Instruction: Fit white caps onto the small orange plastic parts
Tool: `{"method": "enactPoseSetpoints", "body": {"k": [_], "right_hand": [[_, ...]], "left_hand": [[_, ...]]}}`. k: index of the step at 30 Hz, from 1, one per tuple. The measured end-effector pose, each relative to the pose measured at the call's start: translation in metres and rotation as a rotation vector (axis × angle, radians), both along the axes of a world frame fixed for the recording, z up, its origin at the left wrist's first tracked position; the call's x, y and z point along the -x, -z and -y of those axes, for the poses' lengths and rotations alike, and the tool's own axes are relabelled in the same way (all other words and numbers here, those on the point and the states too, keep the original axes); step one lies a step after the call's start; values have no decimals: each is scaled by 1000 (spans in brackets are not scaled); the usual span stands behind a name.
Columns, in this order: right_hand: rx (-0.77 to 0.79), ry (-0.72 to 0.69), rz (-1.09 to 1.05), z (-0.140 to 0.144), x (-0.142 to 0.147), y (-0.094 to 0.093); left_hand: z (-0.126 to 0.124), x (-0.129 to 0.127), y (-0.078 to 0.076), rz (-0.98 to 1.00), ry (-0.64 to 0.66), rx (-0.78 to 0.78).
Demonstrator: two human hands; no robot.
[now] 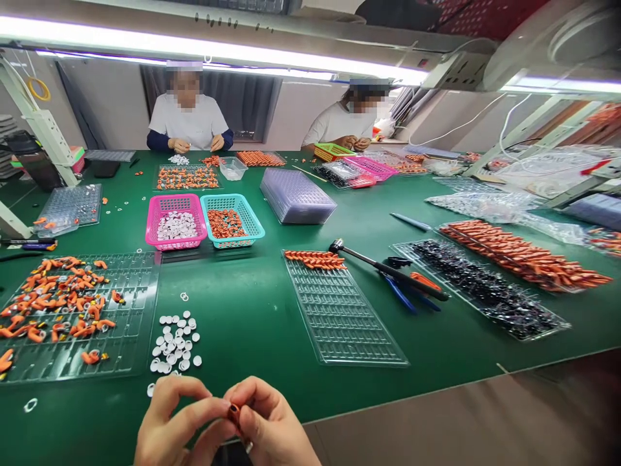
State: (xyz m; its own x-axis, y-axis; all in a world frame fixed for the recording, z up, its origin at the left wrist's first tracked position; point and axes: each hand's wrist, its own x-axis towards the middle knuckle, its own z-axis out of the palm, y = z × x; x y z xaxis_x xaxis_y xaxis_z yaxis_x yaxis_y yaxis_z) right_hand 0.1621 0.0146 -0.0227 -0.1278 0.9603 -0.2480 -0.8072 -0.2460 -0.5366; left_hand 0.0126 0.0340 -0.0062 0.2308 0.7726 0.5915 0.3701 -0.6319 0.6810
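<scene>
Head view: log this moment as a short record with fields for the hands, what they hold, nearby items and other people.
left hand: left hand pinches the same small part from its side
right hand: right hand grips a small orange part
nearest items: pile of white rings on the green table; clear tray of orange parts
centre: clear tray with one row of orange parts filled
tools: hammer, blue-handled pliers
baskets: pink basket, teal basket
others: two people seated at the far side
</scene>
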Motion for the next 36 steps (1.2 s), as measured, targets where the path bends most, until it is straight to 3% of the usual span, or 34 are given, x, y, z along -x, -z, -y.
{"method": "enactPoseSetpoints", "body": {"k": [11,18,24,28,32,36], "right_hand": [[-58,-35,-24,-1,1,9],[35,-77,-106,1,1,-1],[-11,-70,-115,1,1,2],[-120,-35,-5,0,-2,8],[-205,-25,135,0,-9,4],[-198,-71,125,-4,-15,-2]], "left_hand": [[-1,-2,1,-23,-1,75],[-4,3,-7,-139,52,-122],[-2,3,-6,-175,31,-211],[-6,5,-1,-148,71,-98],[-10,6,3,-114,209,110],[-10,6,8,-2,239,180]]}}
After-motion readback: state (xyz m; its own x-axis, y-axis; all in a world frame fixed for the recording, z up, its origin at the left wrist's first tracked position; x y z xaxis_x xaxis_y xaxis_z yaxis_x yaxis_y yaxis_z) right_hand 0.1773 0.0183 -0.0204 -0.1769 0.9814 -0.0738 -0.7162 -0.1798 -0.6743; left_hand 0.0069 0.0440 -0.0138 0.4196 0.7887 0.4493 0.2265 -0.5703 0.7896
